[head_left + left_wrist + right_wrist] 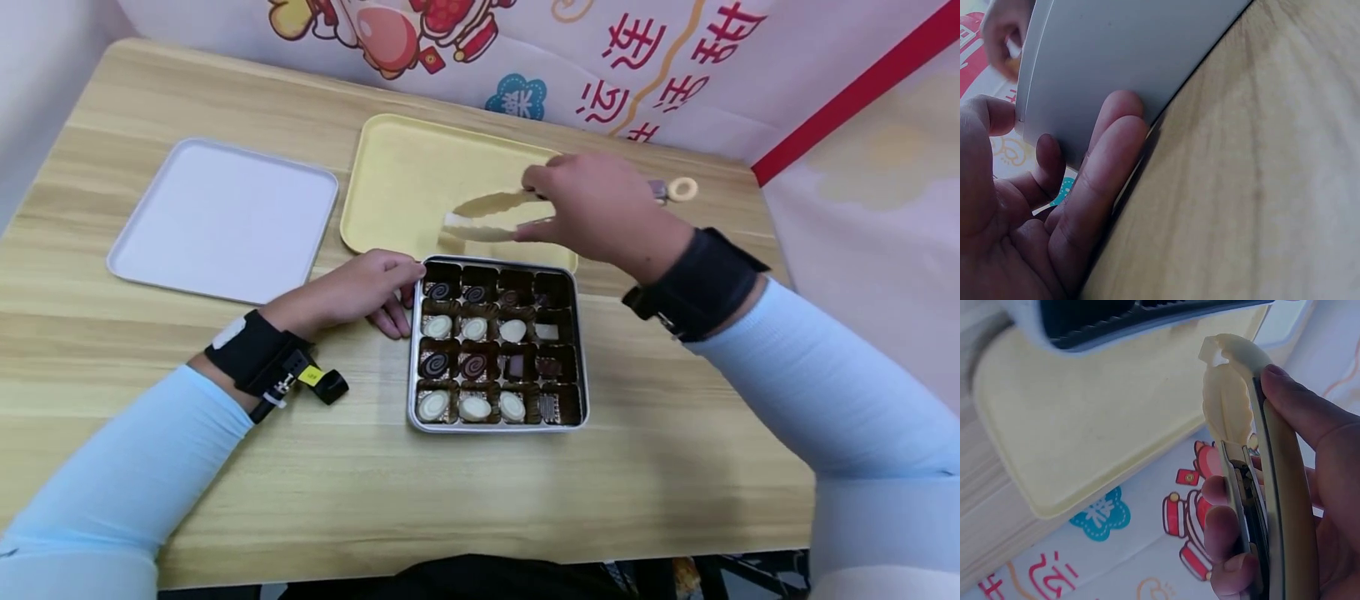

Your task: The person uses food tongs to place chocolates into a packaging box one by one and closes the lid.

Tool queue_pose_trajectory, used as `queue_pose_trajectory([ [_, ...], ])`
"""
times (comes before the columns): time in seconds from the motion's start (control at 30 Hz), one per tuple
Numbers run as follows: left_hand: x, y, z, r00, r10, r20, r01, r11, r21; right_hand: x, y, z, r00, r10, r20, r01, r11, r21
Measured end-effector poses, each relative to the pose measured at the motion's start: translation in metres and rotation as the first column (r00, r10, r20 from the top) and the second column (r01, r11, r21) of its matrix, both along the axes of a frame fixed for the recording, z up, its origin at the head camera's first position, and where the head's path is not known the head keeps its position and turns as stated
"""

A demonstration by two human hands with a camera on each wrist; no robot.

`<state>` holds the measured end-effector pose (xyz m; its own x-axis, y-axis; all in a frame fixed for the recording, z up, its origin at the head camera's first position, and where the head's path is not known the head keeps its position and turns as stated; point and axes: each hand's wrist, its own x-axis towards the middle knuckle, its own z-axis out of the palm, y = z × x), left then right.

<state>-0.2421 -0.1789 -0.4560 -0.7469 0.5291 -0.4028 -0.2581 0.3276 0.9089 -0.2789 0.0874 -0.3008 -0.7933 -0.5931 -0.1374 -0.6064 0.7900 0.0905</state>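
Note:
A silver-rimmed square tin holds dark and white chocolates in a brown divided insert. At its far left corner, my left hand grips the rim with the thumb; the other fingers lie against the outer wall. My right hand holds cream-coloured tongs beyond the tin, over a yellow tray. Their jaws stand a little apart. A small pale piece shows at the tips; I cannot tell whether it is a chocolate or part of the tongs.
A white tray lies at the left of the wooden table. The yellow tray lies behind the tin. A printed cloth with red characters hangs along the table's back edge.

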Motion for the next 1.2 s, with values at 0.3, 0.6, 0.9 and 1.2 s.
queue_pose_trajectory([
  [0.3, 0.002, 0.0, 0.003, 1.0, 0.012, -0.004, -0.012, 1.0, -0.004, 0.061, 0.072, 0.024, 0.993, -0.041, -0.107, 0.033, 0.996, -0.081],
  [0.6, 0.002, 0.005, 0.001, 0.999, 0.05, 0.003, -0.05, 0.999, -0.01, 0.132, 0.123, 0.024, 0.993, 0.017, -0.118, -0.03, 0.993, -0.115],
  [0.9, 0.002, 0.007, 0.003, 0.999, 0.045, -0.014, -0.045, 0.999, -0.026, 0.17, 0.128, 0.011, 0.999, -0.001, -0.047, -0.001, 0.999, -0.044],
  [1.2, 0.002, 0.007, 0.004, 0.999, 0.042, -0.016, -0.042, 0.999, -0.019, 0.167, 0.109, 0.015, 0.998, 0.056, -0.028, -0.055, 0.998, 0.022],
])
